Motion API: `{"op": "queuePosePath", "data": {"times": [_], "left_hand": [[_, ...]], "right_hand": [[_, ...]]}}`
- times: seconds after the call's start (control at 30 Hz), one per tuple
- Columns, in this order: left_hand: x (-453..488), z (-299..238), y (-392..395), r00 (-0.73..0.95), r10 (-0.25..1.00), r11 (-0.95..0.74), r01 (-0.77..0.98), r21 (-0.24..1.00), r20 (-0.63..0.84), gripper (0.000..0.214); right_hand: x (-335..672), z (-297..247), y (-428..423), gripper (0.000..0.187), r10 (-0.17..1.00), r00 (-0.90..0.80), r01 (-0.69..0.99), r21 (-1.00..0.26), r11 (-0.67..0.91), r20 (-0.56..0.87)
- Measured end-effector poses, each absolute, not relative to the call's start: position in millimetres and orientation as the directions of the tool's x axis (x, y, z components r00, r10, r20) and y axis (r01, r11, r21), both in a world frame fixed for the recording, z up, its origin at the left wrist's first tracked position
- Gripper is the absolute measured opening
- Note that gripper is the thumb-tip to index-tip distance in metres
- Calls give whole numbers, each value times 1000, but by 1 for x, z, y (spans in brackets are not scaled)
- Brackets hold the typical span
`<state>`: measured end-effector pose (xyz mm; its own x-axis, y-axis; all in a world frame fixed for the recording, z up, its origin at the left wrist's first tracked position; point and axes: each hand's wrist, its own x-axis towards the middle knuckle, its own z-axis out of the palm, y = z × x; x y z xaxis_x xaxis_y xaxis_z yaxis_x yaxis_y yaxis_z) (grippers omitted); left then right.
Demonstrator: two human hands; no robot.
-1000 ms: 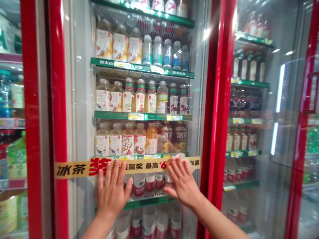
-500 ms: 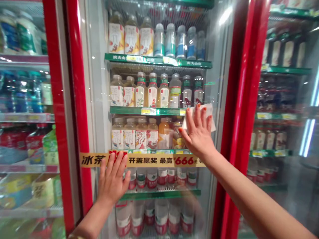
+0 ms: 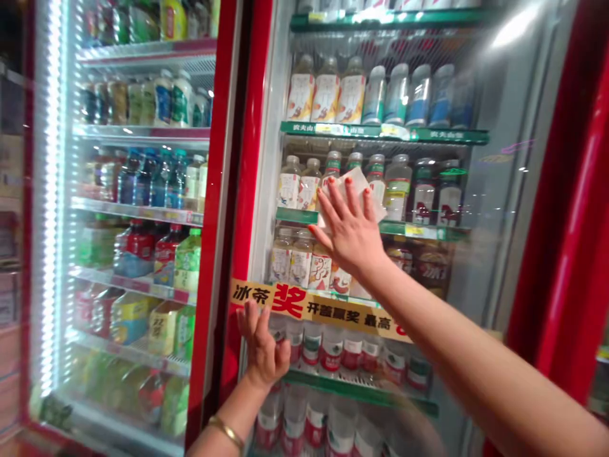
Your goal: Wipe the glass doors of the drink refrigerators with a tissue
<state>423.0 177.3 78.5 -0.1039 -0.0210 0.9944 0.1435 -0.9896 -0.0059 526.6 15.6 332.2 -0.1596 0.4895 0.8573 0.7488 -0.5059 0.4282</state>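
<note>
The right grip [image 3: 354,231] splays open over a white sheet [image 3: 358,182] on glass [image 3: 499,190], left grip [image 3: 265,350] loosely open at its seven o'clock.

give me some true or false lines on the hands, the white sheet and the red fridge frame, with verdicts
1. The right hand is spread over a white sheet at the glass door. True.
2. The left hand holds a second white sheet. False: no sheet shows in it.
3. A gold bracelet is on the right wrist. False: it is on the left wrist.
4. A yellow banner with Chinese characters crosses the door below the right hand. True.
5. The frame beside the door's glass is blue. False: it is red.
</note>
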Motion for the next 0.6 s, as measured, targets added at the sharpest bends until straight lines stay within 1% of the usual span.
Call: {"op": "queuePosePath", "data": {"times": [0.03,0.07,0.1,0.13,0.17,0.2,0.23,0.27,0.3,0.33,0.37,0.4,0.43,0.47,0.5,0.53,0.57,0.6], "left_hand": [[423,77,178,-111,-17,-989,146,0,994,76],[422,76,179,-118,-14,-989,146,3,993,77],[422,75,180,-125,-10,-990,144,9,992,77],[421,75,181,-132,-3,-990,141,16,991,77],[421,75,182,-139,4,-990,137,23,990,77],[420,75,182,-141,9,-991,131,27,990,77],[420,75,182,-140,13,-992,119,30,990,77],[421,76,182,-132,9,-993,113,24,991,78],[421,78,181,-116,-5,-993,118,9,993,80],[422,80,180,-88,-29,-991,133,-17,996,83],[423,82,177,-56,-58,-987,156,-48,997,85],[424,86,175,-19,-83,-981,180,-78,996,86],[425,89,172,19,-102,-975,197,-104,995,86],[426,93,170,55,-112,-972,202,-121,992,85],[426,96,168,83,-111,-973,192,-126,990,83],[425,99,167,100,-107,-976,178,-124,989,82],[425,102,166,110,-102,-979,164,-120,989,81],[424,103,166,117,-100,-981,155,-118,988,80]], "right_hand": [[517,326,34,79,498,-182,744,449,-494,848],[507,311,50,80,563,-242,727,532,-434,790],[498,290,63,79,660,-327,687,649,-326,677],[492,268,71,77,749,-415,621,762,-183,517],[489,250,75,74,802,-479,550,834,-42,356],[490,238,72,72,822,-512,502,863,52,249],[496,234,62,70,825,-518,495,866,73,226],[505,238,46,70,818,-494,530,848,15,294],[518,249,25,71,790,-436,591,799,-111,432],[533,263,-1,72,722,-341,652,705,-279,602],[549,275,-29,73,609,-218,690,562,-456,762],[563,282,-55,73,463,-87,696,386,-605,882],[575,281,-79,74,304,33,674,204,-710,952],[582,269,-96,75,165,131,638,44,-769,978],[586,247,-107,77,62,202,601,-74,-795,977],[584,215,-112,78,14,236,575,-128,-808,972],[579,175,-110,82,65,239,567,-85,-819,969],[572,133,-105,85,162,179,573,31,-819,970]]}}
